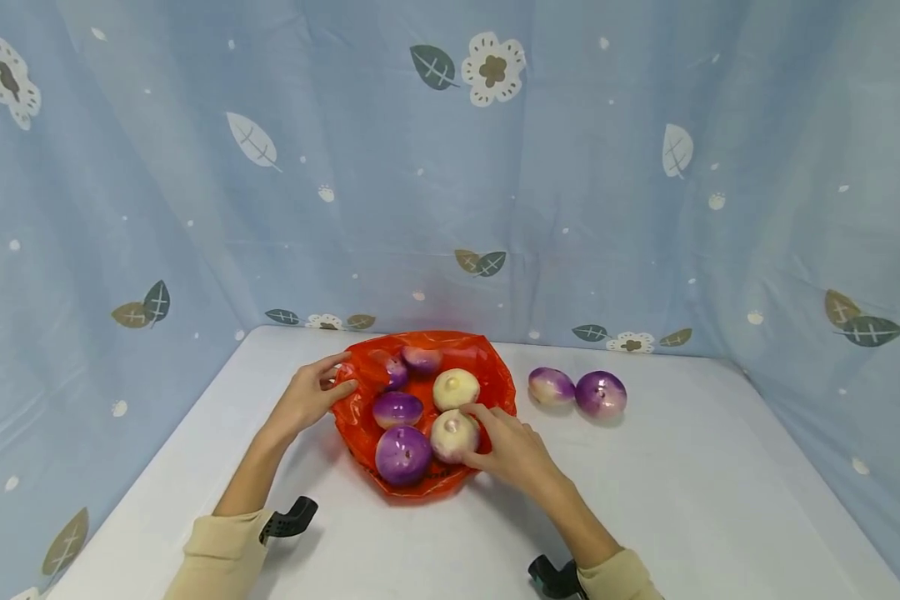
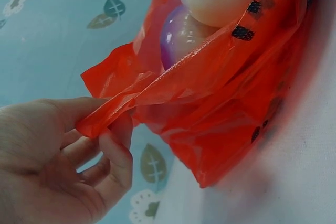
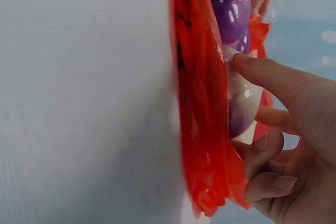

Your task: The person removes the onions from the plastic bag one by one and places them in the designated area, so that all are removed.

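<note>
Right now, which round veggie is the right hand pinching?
The front pale one in the red bag: the right hand pinches it; the other pale one sits behind.

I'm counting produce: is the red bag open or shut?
Open: the red bag spreads wide, the left hand pinches its edge, purple vegetables show inside.

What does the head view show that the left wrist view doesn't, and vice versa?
Only the head view shows the right hand and two round vegetables outside the red bag. Only the left wrist view shows the palm side of the left hand. Both share the bag, vegetables inside it, the left hand holding its edge, and the blue patterned curtain.
</note>
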The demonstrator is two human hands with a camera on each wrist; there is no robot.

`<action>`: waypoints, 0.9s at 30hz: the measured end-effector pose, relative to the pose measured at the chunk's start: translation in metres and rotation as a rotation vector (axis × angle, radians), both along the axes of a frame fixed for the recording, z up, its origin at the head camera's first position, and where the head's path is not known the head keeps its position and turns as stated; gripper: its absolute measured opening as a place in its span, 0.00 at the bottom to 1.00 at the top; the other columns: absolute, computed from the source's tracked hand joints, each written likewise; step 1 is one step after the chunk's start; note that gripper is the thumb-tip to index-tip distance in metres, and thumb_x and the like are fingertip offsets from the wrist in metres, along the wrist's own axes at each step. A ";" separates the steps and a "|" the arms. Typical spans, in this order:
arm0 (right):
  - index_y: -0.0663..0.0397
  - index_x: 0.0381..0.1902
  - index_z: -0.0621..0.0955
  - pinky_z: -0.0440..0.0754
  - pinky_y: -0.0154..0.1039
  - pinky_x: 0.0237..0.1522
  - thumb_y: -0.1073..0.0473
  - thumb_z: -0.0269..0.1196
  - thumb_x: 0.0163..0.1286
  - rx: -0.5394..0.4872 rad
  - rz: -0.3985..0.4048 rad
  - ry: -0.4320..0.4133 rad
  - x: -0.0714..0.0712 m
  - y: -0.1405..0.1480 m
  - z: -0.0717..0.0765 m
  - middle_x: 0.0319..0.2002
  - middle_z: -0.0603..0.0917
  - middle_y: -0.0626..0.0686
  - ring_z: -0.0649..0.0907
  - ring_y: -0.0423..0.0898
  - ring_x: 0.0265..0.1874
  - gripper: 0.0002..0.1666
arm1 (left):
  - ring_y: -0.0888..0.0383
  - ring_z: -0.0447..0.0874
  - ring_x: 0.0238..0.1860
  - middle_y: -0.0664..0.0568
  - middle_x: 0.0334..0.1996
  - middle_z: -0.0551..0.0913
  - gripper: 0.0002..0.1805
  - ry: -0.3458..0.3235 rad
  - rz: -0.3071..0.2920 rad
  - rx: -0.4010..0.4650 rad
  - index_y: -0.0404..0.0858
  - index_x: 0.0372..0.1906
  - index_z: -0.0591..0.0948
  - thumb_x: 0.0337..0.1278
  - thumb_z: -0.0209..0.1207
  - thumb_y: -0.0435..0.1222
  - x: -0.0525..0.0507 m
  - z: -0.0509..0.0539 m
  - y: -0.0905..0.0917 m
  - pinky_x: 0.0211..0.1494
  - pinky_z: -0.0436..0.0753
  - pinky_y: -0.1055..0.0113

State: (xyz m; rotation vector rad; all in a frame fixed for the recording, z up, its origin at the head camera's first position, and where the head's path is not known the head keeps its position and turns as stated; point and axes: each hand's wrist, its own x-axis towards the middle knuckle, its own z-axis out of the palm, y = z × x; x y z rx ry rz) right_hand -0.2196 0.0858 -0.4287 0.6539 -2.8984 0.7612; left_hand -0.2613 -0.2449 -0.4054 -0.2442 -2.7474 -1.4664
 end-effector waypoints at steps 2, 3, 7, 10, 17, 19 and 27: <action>0.40 0.64 0.74 0.82 0.59 0.48 0.40 0.72 0.56 -0.004 0.000 0.001 0.001 0.000 -0.002 0.52 0.84 0.53 0.84 0.52 0.51 0.38 | 0.48 0.88 0.43 0.33 0.51 0.84 0.31 0.004 0.001 0.000 0.35 0.71 0.67 0.65 0.60 0.36 0.000 0.000 0.001 0.38 0.85 0.72; 0.40 0.64 0.74 0.82 0.58 0.47 0.40 0.72 0.56 -0.006 0.002 0.000 0.001 0.000 -0.003 0.52 0.84 0.53 0.84 0.52 0.50 0.39 | 0.48 0.88 0.43 0.33 0.50 0.84 0.31 0.003 0.001 0.000 0.36 0.71 0.67 0.65 0.60 0.35 0.000 0.000 0.002 0.38 0.85 0.71; 0.39 0.64 0.73 0.82 0.58 0.47 0.39 0.73 0.55 -0.006 0.003 -0.020 0.002 0.000 -0.003 0.52 0.84 0.53 0.83 0.53 0.50 0.40 | 0.45 0.87 0.47 0.34 0.52 0.84 0.31 -0.001 0.004 -0.019 0.36 0.71 0.67 0.65 0.60 0.36 0.001 -0.001 0.004 0.40 0.86 0.69; 0.39 0.65 0.73 0.82 0.58 0.46 0.38 0.73 0.54 0.003 0.004 -0.028 0.003 0.002 -0.002 0.52 0.84 0.53 0.83 0.53 0.49 0.42 | 0.45 0.87 0.47 0.34 0.51 0.84 0.31 -0.001 0.006 -0.020 0.36 0.71 0.67 0.65 0.60 0.36 0.001 -0.001 0.004 0.40 0.86 0.69; 0.40 0.64 0.74 0.82 0.56 0.43 0.39 0.73 0.53 0.015 0.025 0.000 -0.002 0.006 -0.001 0.50 0.84 0.52 0.84 0.51 0.47 0.41 | 0.47 0.88 0.44 0.34 0.49 0.85 0.30 0.024 0.012 -0.021 0.36 0.70 0.69 0.64 0.61 0.36 -0.003 -0.001 0.006 0.38 0.85 0.71; 0.40 0.64 0.74 0.82 0.55 0.44 0.40 0.74 0.53 0.016 0.023 0.006 -0.004 0.007 -0.001 0.50 0.84 0.52 0.84 0.51 0.47 0.41 | 0.46 0.88 0.45 0.34 0.49 0.85 0.30 0.030 0.010 -0.017 0.35 0.70 0.69 0.64 0.61 0.36 -0.004 -0.001 0.006 0.39 0.86 0.71; 0.40 0.64 0.73 0.82 0.57 0.46 0.37 0.73 0.52 0.008 0.027 -0.010 -0.001 0.005 -0.002 0.53 0.83 0.51 0.83 0.52 0.50 0.42 | 0.43 0.87 0.48 0.32 0.53 0.82 0.30 0.040 -0.001 -0.021 0.33 0.69 0.69 0.64 0.61 0.36 -0.002 -0.001 0.004 0.41 0.87 0.67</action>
